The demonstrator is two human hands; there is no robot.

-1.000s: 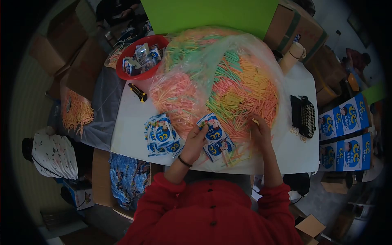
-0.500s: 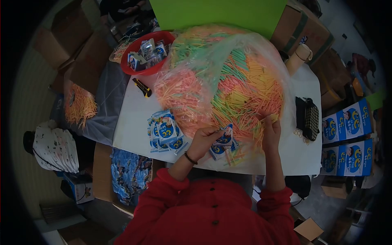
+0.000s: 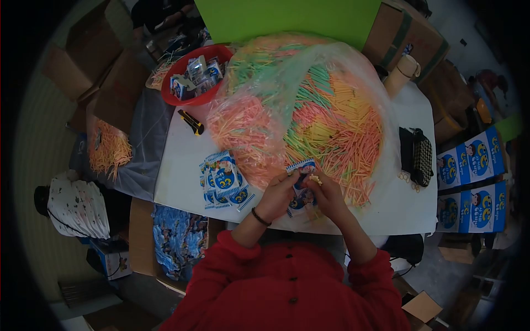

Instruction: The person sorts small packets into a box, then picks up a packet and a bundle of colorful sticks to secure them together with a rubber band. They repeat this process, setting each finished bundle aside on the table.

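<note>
My left hand (image 3: 276, 197) is closed on a small blue-and-white packet (image 3: 302, 167) near the table's front edge. Just right of it, my right hand (image 3: 327, 194) has its fingers pinched round a small bunch of pale yellow sticks (image 3: 315, 180), beside the packet's upper part. Another blue packet (image 3: 298, 204) lies beneath my hands. Behind them, a large clear plastic bag (image 3: 248, 88) spreads open with many pink, green, yellow and orange sticks (image 3: 348, 121). A pile of blue-and-white packets (image 3: 223, 179) rests to the left of my left hand.
A red bowl (image 3: 171, 98) of packets and a yellow-black cutter (image 3: 191, 122) are at the table's left. A beige tumbler (image 3: 402, 75) and a dark pouch (image 3: 422, 159) are at the right. A box of blue packets (image 3: 176, 234) stands lower left. People sit at left and farther back.
My right hand has moved left and down from the stick heap to the packet, bringing the yellow sticks. My left hand has shifted slightly, and the packet it holds now stands higher between my hands.
</note>
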